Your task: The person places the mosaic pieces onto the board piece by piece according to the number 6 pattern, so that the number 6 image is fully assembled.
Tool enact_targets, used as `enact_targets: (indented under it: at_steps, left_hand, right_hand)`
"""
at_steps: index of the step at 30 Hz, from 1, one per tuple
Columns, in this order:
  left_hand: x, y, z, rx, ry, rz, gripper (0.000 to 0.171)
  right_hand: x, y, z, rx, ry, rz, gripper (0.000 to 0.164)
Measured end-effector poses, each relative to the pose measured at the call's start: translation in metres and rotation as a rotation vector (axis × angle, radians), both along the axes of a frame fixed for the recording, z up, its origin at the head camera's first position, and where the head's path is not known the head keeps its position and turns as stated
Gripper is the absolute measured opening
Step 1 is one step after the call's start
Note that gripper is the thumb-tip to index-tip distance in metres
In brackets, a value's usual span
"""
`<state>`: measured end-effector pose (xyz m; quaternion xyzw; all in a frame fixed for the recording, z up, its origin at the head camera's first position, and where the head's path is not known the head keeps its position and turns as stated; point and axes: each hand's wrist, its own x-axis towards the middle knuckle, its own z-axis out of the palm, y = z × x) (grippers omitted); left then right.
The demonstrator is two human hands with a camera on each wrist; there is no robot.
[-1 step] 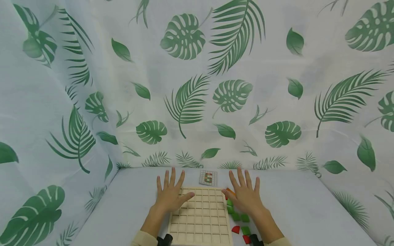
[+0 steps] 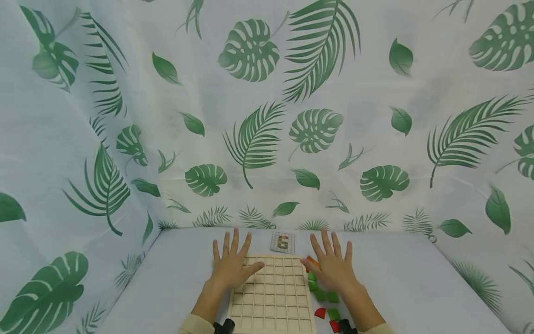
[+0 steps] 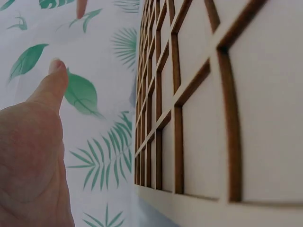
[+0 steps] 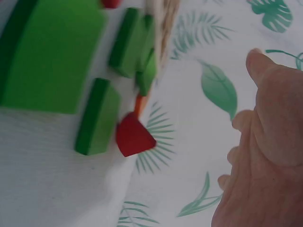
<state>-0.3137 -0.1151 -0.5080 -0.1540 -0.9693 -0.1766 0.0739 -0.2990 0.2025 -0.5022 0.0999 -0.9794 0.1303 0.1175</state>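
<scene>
While the left hand (image 2: 231, 270) and the right hand (image 2: 335, 270) hover above the worktop (image 2: 400, 278), we see the fingers (image 2: 235, 242) of both straight and spread apart. We find the left hand by the far left part of a pale gridded board (image 2: 270, 300), its thumb reaching in over the compartments; from the left wrist, we see a gap between hand and board. The right hand we place near the board's far right corner, above some small blocks. Along the board's right side we make out several green blocks (image 2: 333, 314), red blocks (image 2: 320, 313), the nearest partly behind a black wrist device (image 2: 346, 326), and an orange piece (image 2: 312, 260) partly hidden by the right hand. Beyond the board, between the hands, we spot a small gridded card (image 2: 282, 242) with a figure in coloured squares. At the back, we face a white cloth (image 2: 267, 199) printed with green leaves.
</scene>
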Motion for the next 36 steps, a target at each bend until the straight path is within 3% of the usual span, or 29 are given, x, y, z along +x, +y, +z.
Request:
enact_targets:
  at_steps: [10,16,23,30,36]
  left_hand:
    - [0.005,0.004,0.003,-0.067,0.015,-0.015,0.097]
    - [0.008,0.004,0.004,-0.08,0.01,-0.015,0.1]
    - [0.009,-0.002,0.005,-0.039,0.024,-0.024,0.102]
    - [0.011,-0.032,0.0,0.098,-0.084,-0.099,0.111]
    - [0.014,-0.063,-0.007,0.114,-0.257,-0.177,0.126]
  right_hand:
    - [0.003,0.006,-0.009,0.018,0.011,0.013,0.086]
    - [0.004,0.008,-0.009,0.012,-0.031,0.023,0.087]
    - [0.0,0.012,0.003,-0.172,-0.066,0.084,0.083]
    - [-0.009,0.024,0.016,-0.321,-0.128,0.038,0.076]
    - [-0.013,0.035,0.014,-0.33,-0.23,0.003,0.045]
